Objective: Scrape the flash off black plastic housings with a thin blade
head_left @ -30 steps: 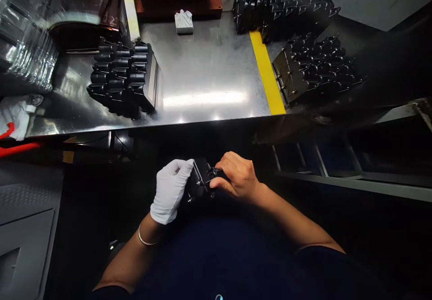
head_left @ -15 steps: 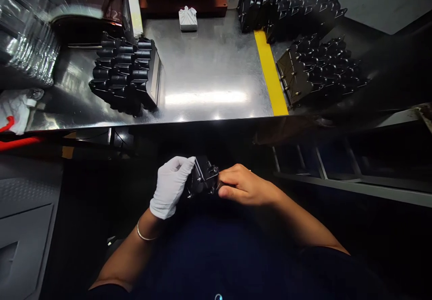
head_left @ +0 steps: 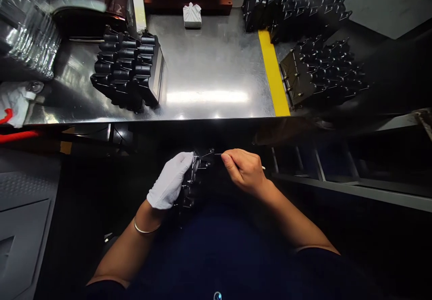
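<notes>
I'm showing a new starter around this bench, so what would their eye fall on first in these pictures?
The bright steel tabletop stands out across the upper part of the view, with a yellow strip towards its right and a stack of black moulded parts on its left. Lower down, in the centre, a white-gloved left hand holds a single black part, while the bare right hand pinches a thin stick next to it.

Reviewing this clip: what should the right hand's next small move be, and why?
Probably ease the thin rod in the right hand onto the black moulded part: its tip points at the part's upper corner, just short of it, and the white-gloved left hand grips the part.
</notes>
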`<action>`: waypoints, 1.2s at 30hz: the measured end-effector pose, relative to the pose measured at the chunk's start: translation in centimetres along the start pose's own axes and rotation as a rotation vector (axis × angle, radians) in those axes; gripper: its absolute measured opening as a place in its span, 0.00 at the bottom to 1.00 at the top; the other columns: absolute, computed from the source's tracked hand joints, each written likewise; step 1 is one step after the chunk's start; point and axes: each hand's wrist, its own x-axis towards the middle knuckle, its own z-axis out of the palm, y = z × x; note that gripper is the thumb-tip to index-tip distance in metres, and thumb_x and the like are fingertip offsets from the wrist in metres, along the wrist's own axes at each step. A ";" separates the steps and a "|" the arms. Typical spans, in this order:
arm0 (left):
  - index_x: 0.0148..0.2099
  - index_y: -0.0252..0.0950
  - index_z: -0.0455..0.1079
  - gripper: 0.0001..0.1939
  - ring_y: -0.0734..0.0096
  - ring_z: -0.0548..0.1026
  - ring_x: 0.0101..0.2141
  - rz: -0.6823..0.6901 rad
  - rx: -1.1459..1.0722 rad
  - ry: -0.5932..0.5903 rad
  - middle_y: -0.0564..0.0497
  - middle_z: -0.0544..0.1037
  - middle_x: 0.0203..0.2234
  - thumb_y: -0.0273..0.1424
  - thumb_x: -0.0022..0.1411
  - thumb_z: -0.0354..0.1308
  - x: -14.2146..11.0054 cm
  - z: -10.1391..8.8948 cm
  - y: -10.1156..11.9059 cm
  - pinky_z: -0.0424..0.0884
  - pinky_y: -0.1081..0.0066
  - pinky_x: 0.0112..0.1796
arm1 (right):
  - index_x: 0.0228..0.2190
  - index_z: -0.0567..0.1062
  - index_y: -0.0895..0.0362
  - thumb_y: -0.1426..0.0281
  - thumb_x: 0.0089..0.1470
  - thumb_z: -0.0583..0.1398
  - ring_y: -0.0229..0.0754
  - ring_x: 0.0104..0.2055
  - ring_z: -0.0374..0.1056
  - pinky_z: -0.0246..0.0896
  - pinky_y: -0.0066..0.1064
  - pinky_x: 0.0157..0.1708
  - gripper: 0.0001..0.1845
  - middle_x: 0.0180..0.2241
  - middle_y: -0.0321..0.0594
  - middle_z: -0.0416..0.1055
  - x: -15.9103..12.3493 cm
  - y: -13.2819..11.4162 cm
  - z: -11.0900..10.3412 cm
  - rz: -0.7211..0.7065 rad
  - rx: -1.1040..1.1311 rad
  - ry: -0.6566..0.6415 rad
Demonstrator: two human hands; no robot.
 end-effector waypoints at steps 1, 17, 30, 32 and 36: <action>0.43 0.34 0.74 0.22 0.64 0.74 0.38 -0.003 -0.002 0.006 0.46 0.79 0.37 0.47 0.60 0.54 0.0 0.0 0.0 0.69 0.69 0.40 | 0.27 0.73 0.59 0.72 0.62 0.54 0.34 0.23 0.66 0.61 0.26 0.27 0.13 0.21 0.37 0.71 0.0 0.0 0.0 -0.011 -0.026 0.008; 0.42 0.35 0.75 0.22 0.64 0.75 0.39 0.019 0.014 0.003 0.46 0.79 0.37 0.48 0.60 0.54 0.1 0.0 -0.9 0.69 0.70 0.39 | 0.24 0.74 0.59 0.71 0.62 0.55 0.32 0.22 0.63 0.58 0.25 0.26 0.15 0.19 0.36 0.69 -0.4 0.0 0.3 -0.011 -0.084 0.011; 0.37 0.35 0.75 0.22 0.70 0.72 0.29 0.051 0.013 0.159 0.52 0.78 0.27 0.50 0.57 0.57 -0.2 0.3 -0.8 0.68 0.74 0.30 | 0.25 0.75 0.61 0.72 0.61 0.56 0.32 0.20 0.61 0.58 0.25 0.24 0.14 0.19 0.36 0.68 -0.4 -0.2 -0.3 0.000 0.178 -0.050; 0.35 0.35 0.75 0.22 0.71 0.71 0.27 0.075 0.016 0.170 0.53 0.77 0.25 0.50 0.57 0.57 -0.3 0.2 -0.8 0.67 0.74 0.28 | 0.26 0.75 0.61 0.72 0.61 0.56 0.32 0.21 0.63 0.59 0.25 0.25 0.13 0.20 0.37 0.70 -0.4 -0.3 -0.4 -0.008 0.150 -0.049; 0.33 0.34 0.75 0.21 0.72 0.71 0.26 0.114 -0.035 0.224 0.52 0.77 0.25 0.50 0.54 0.60 -0.3 0.3 -0.9 0.67 0.75 0.28 | 0.25 0.75 0.60 0.70 0.62 0.55 0.32 0.21 0.64 0.59 0.24 0.24 0.15 0.21 0.37 0.71 -0.4 -0.5 -0.6 0.019 0.240 -0.179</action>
